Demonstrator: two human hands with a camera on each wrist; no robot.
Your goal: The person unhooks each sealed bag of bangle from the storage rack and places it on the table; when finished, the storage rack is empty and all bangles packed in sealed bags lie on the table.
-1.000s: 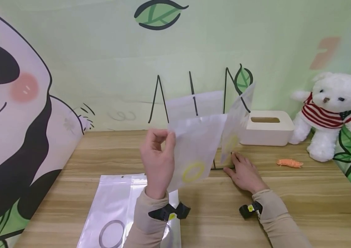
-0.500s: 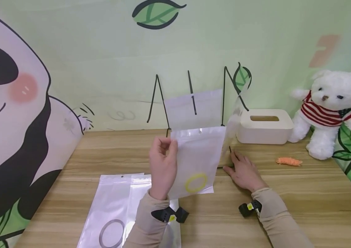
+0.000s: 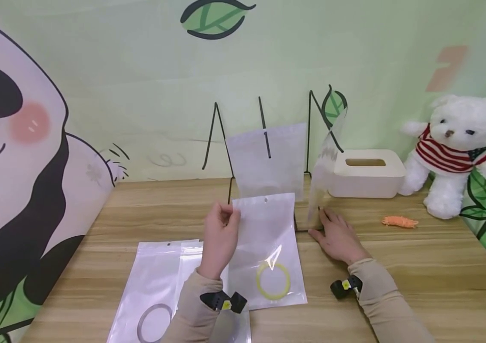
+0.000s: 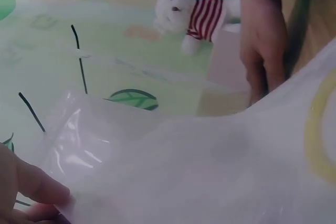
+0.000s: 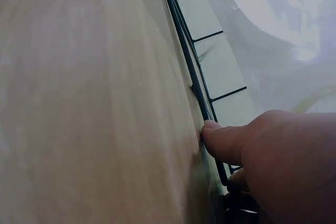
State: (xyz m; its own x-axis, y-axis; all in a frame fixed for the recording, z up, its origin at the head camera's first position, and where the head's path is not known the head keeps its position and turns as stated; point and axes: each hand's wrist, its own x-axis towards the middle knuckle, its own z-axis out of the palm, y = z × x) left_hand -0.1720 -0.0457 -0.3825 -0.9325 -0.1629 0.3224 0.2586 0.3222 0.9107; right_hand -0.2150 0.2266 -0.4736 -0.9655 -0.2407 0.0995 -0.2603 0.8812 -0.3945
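Note:
My left hand pinches the upper left edge of a white zip bag with a clear front. A yellow ring shows in the bag's lower part. Behind it stands a black wire display rack, with one similar bag hanging at the middle and another, seen nearly edge-on, at the right. My right hand holds the rack's base at its front right corner. In the right wrist view the thumb lies against the black wire, and the other fingers are mostly hidden.
More zip bags lie overlapping on the wooden table at front left, one with a grey ring. A white tissue box, a plush bear and an orange cord bundle sit at the right.
My left hand has lowered the bag toward me, away from the rack, and the bag has turned to face up more. The right hand stays at the rack's base.

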